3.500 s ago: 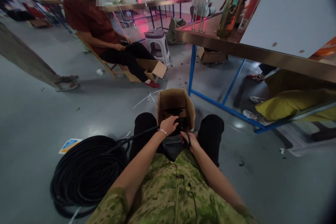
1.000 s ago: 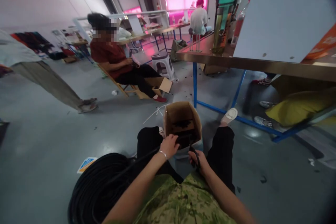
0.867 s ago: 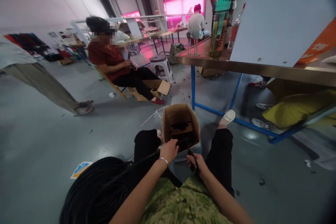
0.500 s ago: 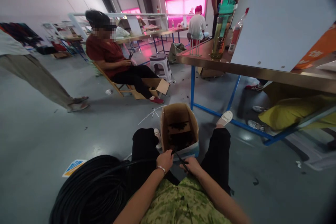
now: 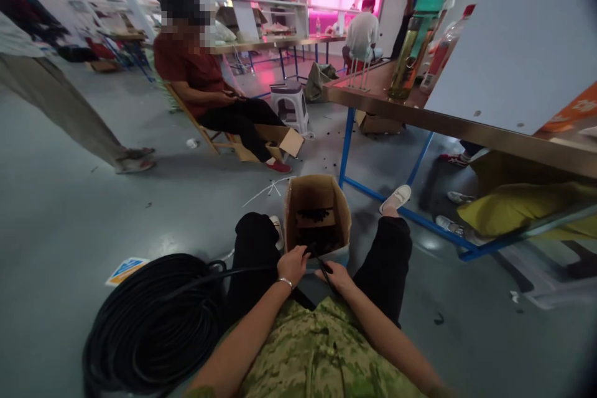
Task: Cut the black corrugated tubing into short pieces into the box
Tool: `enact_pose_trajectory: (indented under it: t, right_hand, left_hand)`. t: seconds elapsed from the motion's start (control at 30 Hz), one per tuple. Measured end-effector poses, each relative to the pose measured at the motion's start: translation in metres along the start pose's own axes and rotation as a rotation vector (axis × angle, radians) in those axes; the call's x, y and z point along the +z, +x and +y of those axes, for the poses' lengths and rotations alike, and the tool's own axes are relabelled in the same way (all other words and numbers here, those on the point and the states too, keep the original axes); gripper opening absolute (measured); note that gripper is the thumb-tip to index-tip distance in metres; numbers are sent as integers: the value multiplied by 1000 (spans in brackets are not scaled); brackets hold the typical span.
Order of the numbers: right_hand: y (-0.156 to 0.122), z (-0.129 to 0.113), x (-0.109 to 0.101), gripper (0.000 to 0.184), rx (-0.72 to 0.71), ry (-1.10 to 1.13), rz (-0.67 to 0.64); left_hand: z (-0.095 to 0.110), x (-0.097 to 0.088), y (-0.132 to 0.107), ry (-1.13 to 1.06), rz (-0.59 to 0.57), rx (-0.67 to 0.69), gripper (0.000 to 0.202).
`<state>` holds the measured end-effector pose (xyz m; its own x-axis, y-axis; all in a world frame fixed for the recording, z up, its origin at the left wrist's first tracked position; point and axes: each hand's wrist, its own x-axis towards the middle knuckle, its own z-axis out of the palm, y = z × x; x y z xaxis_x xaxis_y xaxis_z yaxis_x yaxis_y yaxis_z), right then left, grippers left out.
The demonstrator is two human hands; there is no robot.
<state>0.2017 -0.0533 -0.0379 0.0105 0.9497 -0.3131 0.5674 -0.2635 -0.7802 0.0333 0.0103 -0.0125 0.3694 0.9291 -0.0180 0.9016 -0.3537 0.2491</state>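
Note:
I sit on the floor with an open cardboard box [image 5: 338,211] between my knees; dark small parts lie inside it. My left hand [image 5: 291,264], with a bracelet at the wrist, is closed on a black cable [image 5: 242,272] that runs from the big black cable coil [image 5: 149,323] on my left. My right hand [image 5: 336,277] is closed on a thin black tool or the cable's end, just in front of the box's near edge. The two hands are close together over my lap.
A metal table with blue legs [image 5: 347,137] stands to the right, bearing a green bottle [image 5: 408,50] and a white board [image 5: 517,37]. A seated person in a red shirt [image 5: 196,74] works ahead left. Another person's leg [image 5: 60,112] crosses at left. A white stool [image 5: 289,106] stands beyond.
My hands drew back from inside the box toward my lap, still holding the cable. The camera tilted up and then down again.

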Motion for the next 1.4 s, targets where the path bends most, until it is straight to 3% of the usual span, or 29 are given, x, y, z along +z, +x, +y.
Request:
enact_pose_trajectory:
  t: [0.17, 0.47, 0.67, 0.93, 1.23, 1.4]
  right_hand:
    - [10, -1, 7, 43, 36, 78, -16]
    - [2, 1, -1, 46, -33, 396, 57]
    - [2, 0, -1, 44, -46, 315, 43]
    - [6, 4, 1, 47, -20, 107, 46]
    - [4, 4, 0, 47, -39, 147, 2]
    - [-1, 0, 2, 41, -63, 60, 63]
  left_hand:
    - [-2, 2, -3, -14, -17, 41, 32]
    - [24, -25, 14, -74, -106, 36, 37]
    - [22, -26, 10, -103, -147, -31, 39]
    - [16, -26, 6, -87, -135, -18, 37]
    - [14, -25, 5, -87, -136, -4, 36]
    - [9, -25, 11, -87, -164, 4, 34]
